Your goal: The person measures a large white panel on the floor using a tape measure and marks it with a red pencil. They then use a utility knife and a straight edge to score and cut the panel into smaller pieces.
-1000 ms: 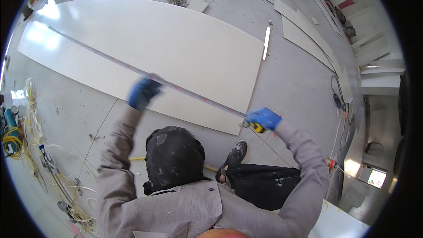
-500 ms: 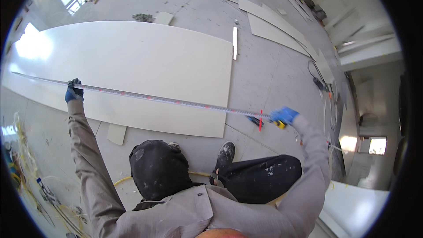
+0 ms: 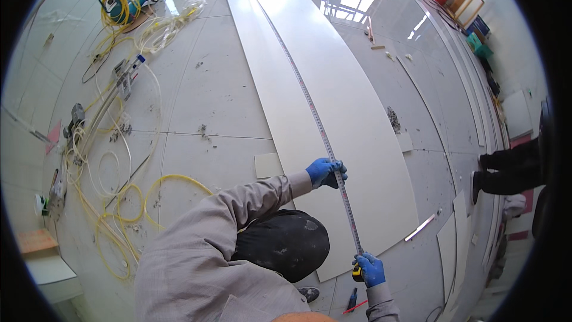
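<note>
A long tape measure blade [image 3: 311, 104] runs up the length of a large white panel [image 3: 333, 83] that lies on the floor. My left hand [image 3: 323, 173], in a blue glove, is closed round the blade above the panel's near part. Closer to me, past the panel's near end, my right hand [image 3: 372, 269], gloved too, grips the yellow and black tape measure case [image 3: 357, 272]. A dark-handled tool [image 3: 352, 300] and a thin red stick [image 3: 356, 307] lie on the floor beyond that end. The blade's far end fades into glare.
Yellow and clear hoses [image 3: 128, 203] tangle over the floor at left, leading to a teal air compressor [image 3: 128, 0]. A bright metal strip [image 3: 420, 227] and narrow white offcuts [image 3: 456, 244] lie at right. Another person's dark-trousered legs [image 3: 512, 170] stand at the far right.
My view has turned left along the panel. My hands have come closer together on the tape, the left one now nearer the case.
</note>
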The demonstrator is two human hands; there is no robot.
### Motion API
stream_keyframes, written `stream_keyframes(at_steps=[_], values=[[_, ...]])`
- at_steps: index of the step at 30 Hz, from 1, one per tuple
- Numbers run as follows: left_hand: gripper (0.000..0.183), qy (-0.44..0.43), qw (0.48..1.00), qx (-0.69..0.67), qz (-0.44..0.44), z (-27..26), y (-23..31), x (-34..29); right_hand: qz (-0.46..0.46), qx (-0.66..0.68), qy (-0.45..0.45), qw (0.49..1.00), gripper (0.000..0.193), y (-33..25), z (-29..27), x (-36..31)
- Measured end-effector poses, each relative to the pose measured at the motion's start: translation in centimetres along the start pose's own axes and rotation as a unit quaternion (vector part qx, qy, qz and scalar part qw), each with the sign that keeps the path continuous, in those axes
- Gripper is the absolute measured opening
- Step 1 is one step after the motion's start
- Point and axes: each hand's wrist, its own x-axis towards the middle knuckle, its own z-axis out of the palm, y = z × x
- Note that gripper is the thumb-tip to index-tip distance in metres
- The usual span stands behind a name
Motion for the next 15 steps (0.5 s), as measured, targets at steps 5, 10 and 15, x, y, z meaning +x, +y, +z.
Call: stream_keyframes(at_steps=[5,10,15], values=[[0.016,0.101,0.988,-0.015,0.114,-6.1,10.5,6.6,0.012,-0.049,0.081,0.995,0.02,4.1,-5.8,-5.1],[0.019,0.148,0.961,-0.044,0.23,-12.7,25.2,9.1,0.005,-0.187,0.209,0.96,0.018,9.3,-11.7,-12.9],[0.025,0.17,0.957,0.004,0.236,-14.5,28.5,8.3,0.013,-0.116,0.202,0.972,0.016,9.0,-10.3,-11.8]])
